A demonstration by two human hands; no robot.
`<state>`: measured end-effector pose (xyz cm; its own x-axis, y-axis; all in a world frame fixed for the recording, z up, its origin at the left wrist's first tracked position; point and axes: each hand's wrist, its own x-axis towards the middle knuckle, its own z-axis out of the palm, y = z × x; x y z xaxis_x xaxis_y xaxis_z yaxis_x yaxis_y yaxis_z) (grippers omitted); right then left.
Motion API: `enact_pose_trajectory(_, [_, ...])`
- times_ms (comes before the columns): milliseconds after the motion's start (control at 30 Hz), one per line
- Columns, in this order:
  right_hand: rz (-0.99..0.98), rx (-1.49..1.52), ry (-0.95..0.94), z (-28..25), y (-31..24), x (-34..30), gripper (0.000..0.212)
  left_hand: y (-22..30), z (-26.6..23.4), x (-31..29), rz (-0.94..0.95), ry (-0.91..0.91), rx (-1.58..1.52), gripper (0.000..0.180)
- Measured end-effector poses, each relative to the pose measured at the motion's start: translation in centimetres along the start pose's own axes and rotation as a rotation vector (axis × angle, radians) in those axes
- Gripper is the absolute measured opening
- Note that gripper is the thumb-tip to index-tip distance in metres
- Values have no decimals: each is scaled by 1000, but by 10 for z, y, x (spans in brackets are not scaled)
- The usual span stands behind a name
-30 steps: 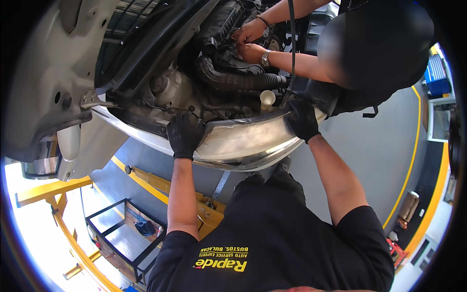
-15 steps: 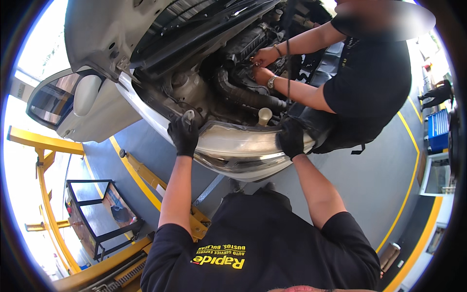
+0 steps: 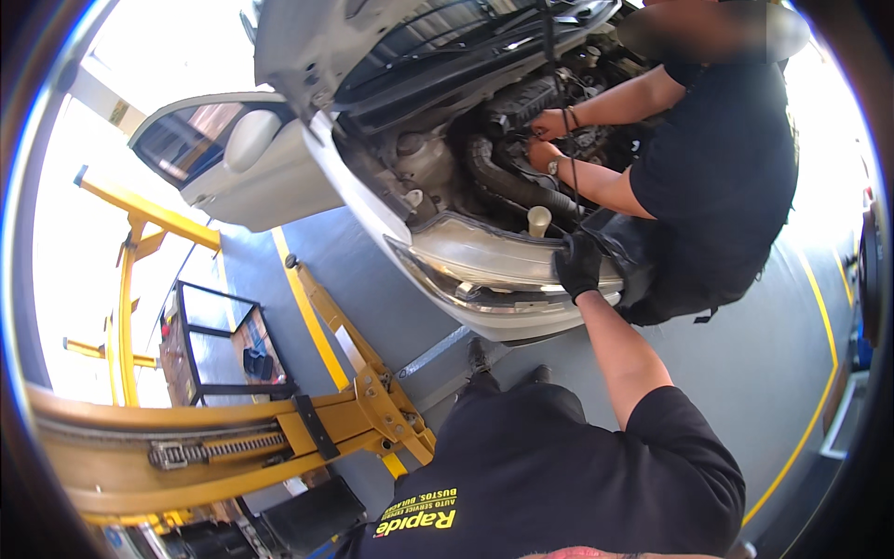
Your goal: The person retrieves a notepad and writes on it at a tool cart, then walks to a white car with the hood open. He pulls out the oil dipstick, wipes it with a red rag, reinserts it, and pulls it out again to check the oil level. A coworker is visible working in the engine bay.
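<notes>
My right hand [image 3: 579,267], in a black glove, rests on the front edge of the silver car [image 3: 480,253], close to the right end of its upper front panel. Its fingers lie over that edge, partly hard to make out against dark parts, and nothing is held. A pale upright filler neck [image 3: 538,221] stands just left of this hand. Near the left headlight corner is a small white cap [image 3: 414,197]. My left hand is out of view. The engine bay is open, with a ribbed black hose [image 3: 521,191] running through it.
A co-worker [image 3: 717,177] leans in from the right, both hands [image 3: 548,140] at the engine. The raised hood [image 3: 307,47] and an open car door [image 3: 251,172] are at the far left. A yellow lift arm [image 3: 345,326] and a black-framed cart [image 3: 223,340] stand at left.
My left hand has left the car's front left corner and gone out of view. The view has swung left. My right hand stays on the front edge.
</notes>
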<state>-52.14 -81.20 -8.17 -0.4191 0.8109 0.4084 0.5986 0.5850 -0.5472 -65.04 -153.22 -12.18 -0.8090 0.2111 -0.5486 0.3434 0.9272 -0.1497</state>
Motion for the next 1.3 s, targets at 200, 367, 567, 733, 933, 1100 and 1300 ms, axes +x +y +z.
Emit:
enact_pose_trajectory(200, [-193, -41, 177, -22, -18, -30, 51, -28, 53, -60, 31, -208, -70, 59])
enact_pose_trajectory(367, [-134, 162, 84, -62, -54, -141, 31, -17, 58, -18, 312, 18, -37, 58])
enact_pose_trajectory(567, [140, 264, -615, -43, -45, -257, 28, 24, -39, 94, 337, 460, -416, 47])
enact_pose_trajectory(733, [-100, -86, -489, -46, 45, -344, 15, 56, -115, 110, 448, 275, -812, 39])
enact_pose_trajectory(933, [404, -298, -1049, -105, 97, -493, 35, -57, 52, 116, 635, 276, -7, 28])
enact_pose_trajectory(1100, [1285, 172, -831, -148, 59, -576, 42, -157, 133, 7, 478, -421, 2, 58])
enact_pose_trajectory(1300, [1189, 130, -945, -132, 23, -543, 45, -171, 164, -1, 470, -507, -114, 55])
